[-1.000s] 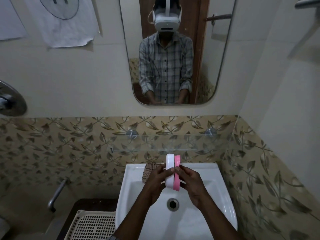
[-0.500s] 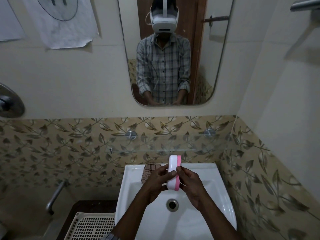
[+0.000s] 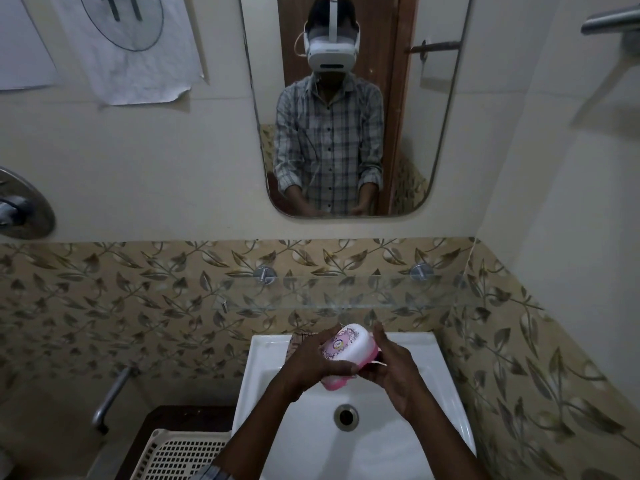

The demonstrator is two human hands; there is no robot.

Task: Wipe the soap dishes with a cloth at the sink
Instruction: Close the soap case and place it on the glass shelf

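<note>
At the bottom edge, left of centre, a white lattice basket [image 3: 180, 453] sits beside the sink [image 3: 262, 362], whose drain [image 3: 346, 415] shows below the hands. Both hands meet above the basin, in the lower middle of the frame, and share the dish [image 3: 347, 346]: a closed soap case with a white lid over a pink base, tilted so the lid faces up and left. The left hand [image 3: 309, 362] wraps its fingers round the lid's left side, thumb across the near end; the right hand [image 3: 393, 374] cups the pink base from the right with curled fingers. Neither hand holds the cloth [image 3: 294, 344], a brown checked piece lying on the sink's back left corner, just behind the left hand, so the wiping looks not yet begun on this dish; the step in hand seems to be holding it ready or starting to open it. The next move probably calls for one hand to keep the dish steady while the other reaches back for the cloth. The lid bears an ornate pink print with a small round logo, too small to read. Further up come a glass shelf [image 3: 346, 293], the mirror [image 3: 410, 133] and, upper left, a paper [image 3: 138, 67] with a drawn oval and no readable words
</note>
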